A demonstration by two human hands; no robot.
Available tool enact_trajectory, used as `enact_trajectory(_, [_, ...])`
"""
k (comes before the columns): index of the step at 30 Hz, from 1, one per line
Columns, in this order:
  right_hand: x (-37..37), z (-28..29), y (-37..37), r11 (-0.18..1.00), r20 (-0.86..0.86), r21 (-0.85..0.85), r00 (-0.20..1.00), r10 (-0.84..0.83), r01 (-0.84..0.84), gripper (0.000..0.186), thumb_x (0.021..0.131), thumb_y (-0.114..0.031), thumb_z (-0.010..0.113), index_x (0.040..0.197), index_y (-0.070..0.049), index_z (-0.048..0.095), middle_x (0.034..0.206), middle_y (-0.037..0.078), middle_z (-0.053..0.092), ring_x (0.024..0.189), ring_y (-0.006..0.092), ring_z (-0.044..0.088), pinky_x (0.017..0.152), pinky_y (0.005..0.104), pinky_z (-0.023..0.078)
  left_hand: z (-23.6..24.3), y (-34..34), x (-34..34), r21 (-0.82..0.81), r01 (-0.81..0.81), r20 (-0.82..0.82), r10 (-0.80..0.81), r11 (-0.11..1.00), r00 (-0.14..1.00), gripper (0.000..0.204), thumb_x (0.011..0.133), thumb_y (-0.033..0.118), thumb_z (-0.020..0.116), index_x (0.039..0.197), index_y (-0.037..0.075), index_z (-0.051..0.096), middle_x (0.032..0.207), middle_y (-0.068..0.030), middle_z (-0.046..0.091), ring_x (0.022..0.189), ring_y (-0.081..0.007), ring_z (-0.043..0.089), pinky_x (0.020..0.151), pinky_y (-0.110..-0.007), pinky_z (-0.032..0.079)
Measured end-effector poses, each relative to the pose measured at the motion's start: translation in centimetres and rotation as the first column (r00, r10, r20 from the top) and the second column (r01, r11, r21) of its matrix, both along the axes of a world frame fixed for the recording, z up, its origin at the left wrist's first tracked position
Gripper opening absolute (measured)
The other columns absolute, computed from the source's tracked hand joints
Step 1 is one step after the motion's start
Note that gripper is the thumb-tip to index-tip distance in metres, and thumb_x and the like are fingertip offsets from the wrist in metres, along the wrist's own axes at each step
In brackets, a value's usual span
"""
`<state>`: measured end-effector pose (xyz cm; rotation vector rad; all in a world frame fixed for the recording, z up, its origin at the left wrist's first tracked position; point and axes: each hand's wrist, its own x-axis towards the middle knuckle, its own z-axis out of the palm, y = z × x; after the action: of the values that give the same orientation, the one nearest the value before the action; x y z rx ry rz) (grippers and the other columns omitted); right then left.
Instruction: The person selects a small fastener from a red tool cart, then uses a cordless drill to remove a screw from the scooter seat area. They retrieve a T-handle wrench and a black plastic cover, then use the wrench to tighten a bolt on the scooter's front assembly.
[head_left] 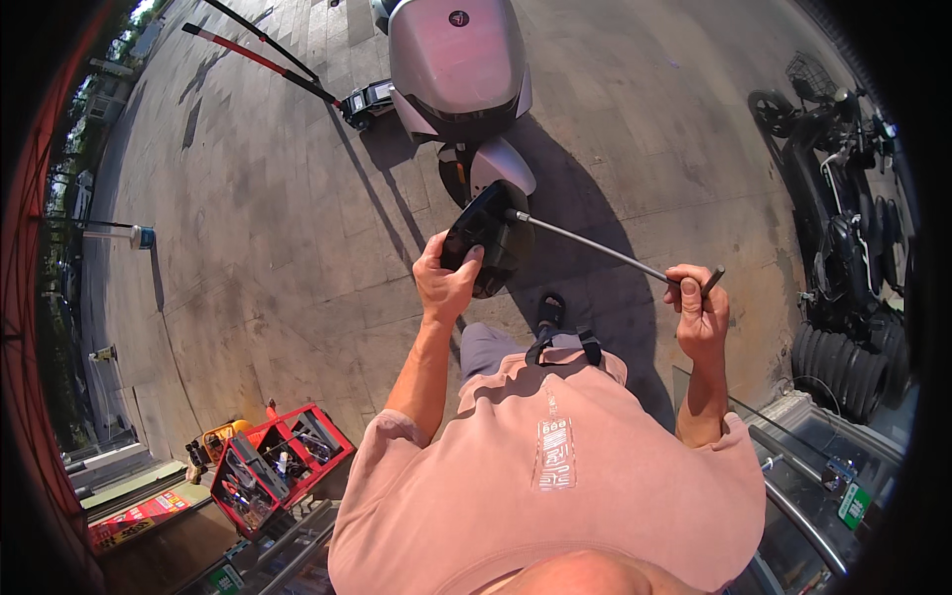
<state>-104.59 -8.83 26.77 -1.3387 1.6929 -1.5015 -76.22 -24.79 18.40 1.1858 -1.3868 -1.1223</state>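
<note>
My left hand (448, 283) grips a black moulded plastic part (509, 256), its thumb on top and its fingers hidden underneath. In my right hand (699, 315) is the bent end of a long metal socket wrench (600, 245). The shaft slopes up to the left, and its socket tip touches the upper right of the black part, or sits in it; I cannot tell which. Just beyond the part stands a silvery-pink scooter (458, 69) with a matching fender (506, 169) over its wheel.
A jack (367, 102) with a long red-and-black handle (248, 59) stands beside the scooter. At lower left lies an open red toolbox (345, 448) full of tools. A dark two-wheeler (843, 238) and several tyres (843, 367) line the right side. Glass-topped counters (793, 506) are close behind me.
</note>
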Motion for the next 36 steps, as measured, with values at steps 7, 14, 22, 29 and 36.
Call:
enact_trajectory(7, [-1.3, -1.2, -11.2, 0.981, -0.043, -0.046, 0.98, -0.192, 0.19, 0.021, 0.097, -0.016, 0.047, 0.099, 0.0, 0.061, 0.079, 0.004, 0.059, 0.063, 0.0082, 0.055, 0.053, 0.0189, 0.039, 0.5, -15.8, -3.4, -0.014, 0.188, 0.03, -0.187, 0.982, 0.982, 0.027, 0.075, 0.006, 0.073, 0.099, 0.0, 0.062, 0.081, 0.0006, 0.063, 0.071, -0.0061, 0.056, 0.065, -0.021, 0.046])
enact_trajectory(14, [0.6, 0.0, -21.4, 0.873, 0.024, -0.042, 0.874, -0.485, 0.485, 0.021, 0.097, -0.016, 0.048, 0.1, -0.001, 0.061, 0.08, 0.003, 0.059, 0.064, 0.0068, 0.054, 0.052, 0.0175, 0.038, 3.1, -32.0, -7.2, -0.147, 0.408, 0.132, -0.391, 0.901, 0.911, 0.029, 0.075, 0.008, 0.074, 0.1, 0.0, 0.063, 0.081, -0.0022, 0.066, 0.072, -0.0071, 0.057, 0.068, -0.023, 0.048])
enact_trajectory(22, [-3.8, 1.6, -29.7, 0.828, 0.016, -0.101, 0.833, -0.553, 0.551, 0.02, 0.096, -0.014, 0.048, 0.1, 0.0, 0.061, 0.08, 0.004, 0.061, 0.064, 0.0084, 0.056, 0.053, 0.0189, 0.042, 4.1, -42.0, -15.0, -0.163, 0.46, 0.12, -0.445, 0.873, 0.887, 0.028, 0.074, 0.008, 0.073, 0.099, 0.002, 0.062, 0.077, -0.0032, 0.065, 0.068, -0.0079, 0.058, 0.065, -0.024, 0.048])
enact_trajectory(29, [-18.3, 5.7, -37.8, 0.969, -0.584, -0.236, 0.785, -0.205, 0.077, 0.015, 0.09, -0.009, 0.056, 0.097, 0.001, 0.063, 0.071, 0.011, 0.06, 0.056, 0.017, 0.057, 0.051, 0.0249, 0.043, -2.9, -42.5, -24.8, 0.223, 0.235, -0.402, -0.13, 0.946, 0.906, 0.029, 0.076, 0.007, 0.074, 0.102, 0.003, 0.061, 0.091, -0.0014, 0.065, 0.081, -0.0096, 0.058, 0.077, -0.024, 0.047])
enact_trajectory(36, [-31.2, 6.0, -40.2, 0.936, -0.266, -0.098, 0.898, -0.351, 0.337, 0.021, 0.096, -0.013, 0.05, 0.106, 0.0, 0.062, 0.076, 0.002, 0.055, 0.061, 0.007, 0.05, 0.052, 0.0191, 0.039, -6.3, -42.8, -30.5, 0.436, 0.211, -0.763, 0.236, 0.875, 0.601, 0.031, 0.082, 0.005, 0.066, 0.112, 0.006, 0.057, 0.106, -0.0051, 0.063, 0.097, -0.0189, 0.06, 0.088, -0.034, 0.048])
